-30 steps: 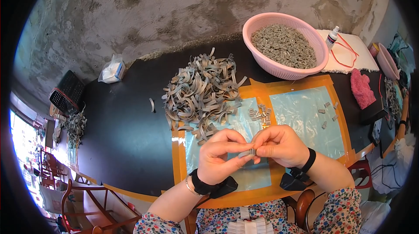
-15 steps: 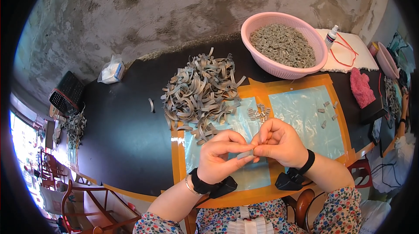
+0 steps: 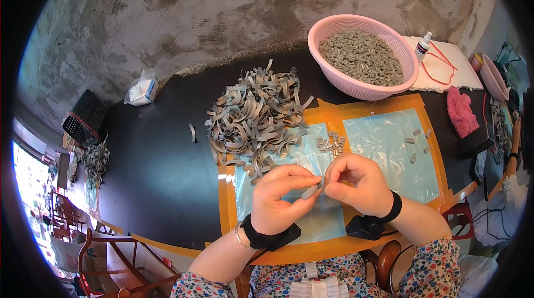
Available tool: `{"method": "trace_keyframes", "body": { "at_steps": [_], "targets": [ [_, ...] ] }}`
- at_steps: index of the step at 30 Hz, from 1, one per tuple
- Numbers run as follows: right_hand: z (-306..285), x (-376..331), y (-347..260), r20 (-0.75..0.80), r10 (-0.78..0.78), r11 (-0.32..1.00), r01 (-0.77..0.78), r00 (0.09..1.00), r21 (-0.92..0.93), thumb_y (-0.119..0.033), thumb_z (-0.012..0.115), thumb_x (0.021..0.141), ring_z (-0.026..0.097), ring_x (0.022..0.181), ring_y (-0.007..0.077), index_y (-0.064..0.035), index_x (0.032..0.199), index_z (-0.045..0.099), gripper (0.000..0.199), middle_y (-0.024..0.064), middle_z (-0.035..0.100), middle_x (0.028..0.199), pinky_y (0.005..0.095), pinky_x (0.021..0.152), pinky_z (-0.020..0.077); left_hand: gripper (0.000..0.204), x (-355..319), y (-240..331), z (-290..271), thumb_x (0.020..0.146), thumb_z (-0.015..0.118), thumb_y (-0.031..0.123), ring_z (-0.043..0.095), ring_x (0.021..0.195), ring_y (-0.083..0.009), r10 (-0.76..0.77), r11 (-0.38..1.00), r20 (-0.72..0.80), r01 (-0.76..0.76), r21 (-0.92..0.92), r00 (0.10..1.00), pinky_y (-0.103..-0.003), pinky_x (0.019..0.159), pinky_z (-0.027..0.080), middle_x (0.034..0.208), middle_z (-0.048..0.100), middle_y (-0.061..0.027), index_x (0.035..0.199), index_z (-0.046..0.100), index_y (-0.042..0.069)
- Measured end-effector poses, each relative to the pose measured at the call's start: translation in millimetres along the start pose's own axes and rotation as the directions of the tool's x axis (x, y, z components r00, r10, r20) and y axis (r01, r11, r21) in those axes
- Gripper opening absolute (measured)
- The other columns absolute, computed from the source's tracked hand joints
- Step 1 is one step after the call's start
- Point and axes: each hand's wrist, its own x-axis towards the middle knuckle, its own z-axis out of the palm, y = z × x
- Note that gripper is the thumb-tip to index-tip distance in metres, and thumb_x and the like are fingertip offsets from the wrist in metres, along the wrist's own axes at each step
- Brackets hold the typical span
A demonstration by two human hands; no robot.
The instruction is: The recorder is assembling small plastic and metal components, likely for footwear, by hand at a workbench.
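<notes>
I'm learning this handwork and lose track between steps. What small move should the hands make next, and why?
I'd probably bring the right hand's thumb and fingertip onto the near end of the grey piece: the left hand pinches it, and the right fingers curl close beside it. Whether they already touch is unclear.

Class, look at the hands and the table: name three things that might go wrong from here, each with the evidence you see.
1. The left hand pinches a small grey piece at the fingertips, so it might slip onto the blue sheet below.
2. Strips from the grey pile reach onto that sheet near the loose short pieces, so the two might mix.
3. The bottle stands close to the pink basket; bumping the basket could topple it.
</notes>
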Motion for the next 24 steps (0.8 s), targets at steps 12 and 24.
{"method": "trace_keyframes", "body": {
  "at_steps": [12,24],
  "targets": [
    [-1.4,-0.9,-2.3,0.017,-0.079,0.94,0.081,0.997,-0.331,-0.008,0.061,0.078,0.055,0.066,0.0096,-0.0021,0.078,0.059,0.006,0.0035,0.06,0.077,0.022,0.061,0.0442,0.021,1.8,4.8,2.5,0.064,0.072,0.002,0.063,0.073,-0.0194,0.01,0.992,-0.032,-0.006,0.125,0.999,-0.027,0.067,0.049,0.083,0.066,-0.0098,0.085,0.067,0.003],
    [-3.5,1.7,-1.4,-0.004,0.243,0.97,-0.243,0.97,0.01,-0.008,0.058,0.085,0.054,0.071,0.0076,-0.0014,0.085,0.055,0.007,0.004,0.059,0.082,0.0212,0.063,0.044,0.021,-1.0,2.7,2.7,0.064,0.071,-0.003,0.061,0.075,-0.0176,-0.057,0.997,-0.061,0.06,0.053,0.997,-0.026,0.067,0.047,0.083,0.065,-0.0112,0.083,0.065,-0.001]
  ]
}}
